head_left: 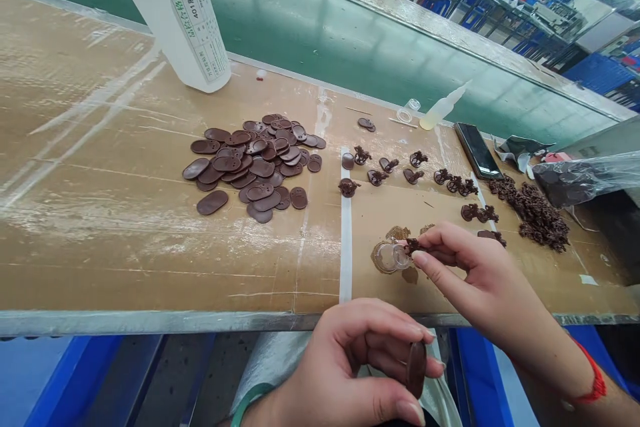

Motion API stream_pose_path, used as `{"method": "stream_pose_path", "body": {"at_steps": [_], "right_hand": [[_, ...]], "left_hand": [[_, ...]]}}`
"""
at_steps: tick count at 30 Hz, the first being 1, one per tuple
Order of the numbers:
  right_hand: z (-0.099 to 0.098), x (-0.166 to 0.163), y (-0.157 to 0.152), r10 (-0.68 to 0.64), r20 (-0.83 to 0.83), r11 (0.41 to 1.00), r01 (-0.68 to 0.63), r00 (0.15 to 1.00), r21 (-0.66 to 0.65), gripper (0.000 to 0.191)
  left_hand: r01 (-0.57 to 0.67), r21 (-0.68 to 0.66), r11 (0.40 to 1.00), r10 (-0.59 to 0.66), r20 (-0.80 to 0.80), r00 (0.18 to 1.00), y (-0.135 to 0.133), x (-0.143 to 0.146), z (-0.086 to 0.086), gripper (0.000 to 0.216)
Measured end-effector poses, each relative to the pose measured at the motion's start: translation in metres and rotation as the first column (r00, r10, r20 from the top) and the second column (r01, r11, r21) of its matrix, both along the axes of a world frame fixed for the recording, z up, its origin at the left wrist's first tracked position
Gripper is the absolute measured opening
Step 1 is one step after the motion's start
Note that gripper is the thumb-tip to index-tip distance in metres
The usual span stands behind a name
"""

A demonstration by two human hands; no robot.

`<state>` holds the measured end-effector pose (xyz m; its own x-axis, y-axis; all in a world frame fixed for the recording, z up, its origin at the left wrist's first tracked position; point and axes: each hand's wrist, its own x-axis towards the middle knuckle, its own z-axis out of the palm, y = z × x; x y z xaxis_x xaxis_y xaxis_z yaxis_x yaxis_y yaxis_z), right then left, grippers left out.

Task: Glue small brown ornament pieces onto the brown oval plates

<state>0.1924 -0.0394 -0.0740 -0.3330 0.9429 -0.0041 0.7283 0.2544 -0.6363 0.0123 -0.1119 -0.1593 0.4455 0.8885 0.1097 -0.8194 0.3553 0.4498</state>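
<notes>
My left hand point(360, 367), near the front edge of the table, pinches a dark brown oval disc point(416, 368) on its edge between thumb and fingers. Over the table to the right, my right hand point(465, 267) grips a small dark brown figurine point(412, 245) by thumb and fingertips. That figurine is at the rim of a small clear cup point(400, 256), and I cannot tell if it touches. Wet-looking stains surround the cup. Beyond my right hand stand several discs with figurines on them point(377, 177).
A heap of brown oval discs point(260, 167) lies left of a white tape strip point(346, 233). A large white bottle point(195, 27), a small squeeze bottle point(443, 108) and a phone point(479, 150) are along the back. Loose figurines point(537, 217) are piled at right.
</notes>
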Motion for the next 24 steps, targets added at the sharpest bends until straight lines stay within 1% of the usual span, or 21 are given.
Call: {"method": "stream_pose_path", "body": {"at_steps": [5,9,15,24], "right_hand": [[-0.0005,-0.0005,-0.0009,-0.011,0.006,1.0,0.011,1.0,-0.013,0.009],[0.0001,-0.0005,-0.0009,-0.006,0.02,1.0,0.006,1.0,0.007,0.009],[-0.0009,0.0009,-0.002,-0.027,0.02,1.0,0.027,0.999,-0.002,0.01],[-0.0088,0.0041,-0.0076,-0.081,-0.04,0.996,0.08,0.996,-0.036,0.008]], "left_hand": [[-0.014,0.03,0.999,0.014,0.02,1.0,0.0002,0.0023,-0.0011,0.044],[-0.036,0.045,0.998,0.034,0.043,0.999,-0.0008,0.0048,-0.0022,0.045],[-0.029,0.027,0.999,0.028,0.024,0.999,-0.0004,0.0036,-0.0006,0.043],[-0.028,-0.007,1.0,0.028,0.013,1.0,-0.0008,0.0047,0.0012,0.043]]}}
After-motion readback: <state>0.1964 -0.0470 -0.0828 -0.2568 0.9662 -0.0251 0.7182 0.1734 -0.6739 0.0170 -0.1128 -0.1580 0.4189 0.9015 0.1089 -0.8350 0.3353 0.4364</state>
